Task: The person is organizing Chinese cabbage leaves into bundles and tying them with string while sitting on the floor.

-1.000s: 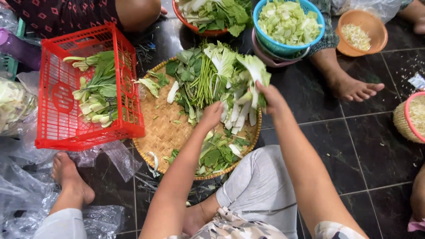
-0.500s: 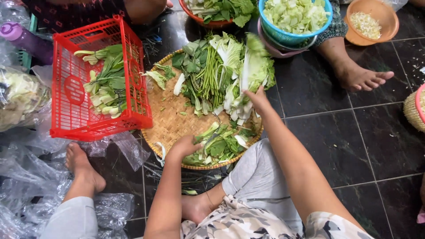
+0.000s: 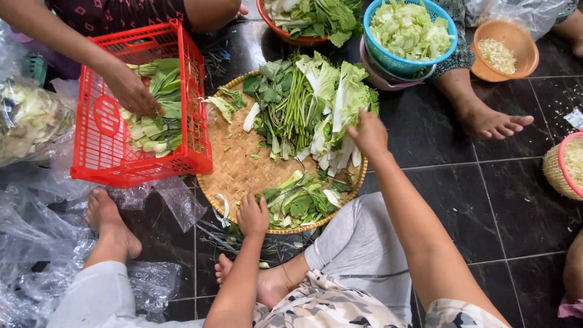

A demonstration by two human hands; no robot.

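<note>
A round woven bamboo tray lies on the dark tiled floor. It bears a pile of leafy greens with white stalks at its far side and a smaller heap of cut greens at its near edge. My left hand rests on the near edge beside the smaller heap, fingers curled. My right hand pinches the white-stalked leaves at the right of the big pile.
A red plastic crate of greens stands left of the tray, another person's hand inside it. A blue basket of chopped cabbage, an orange bowl, bare feet and plastic bags surround me.
My left hand drew back from the big pile to the tray's near edge. My right hand stayed at the right of the pile. Another person's hand entered the red crate.
</note>
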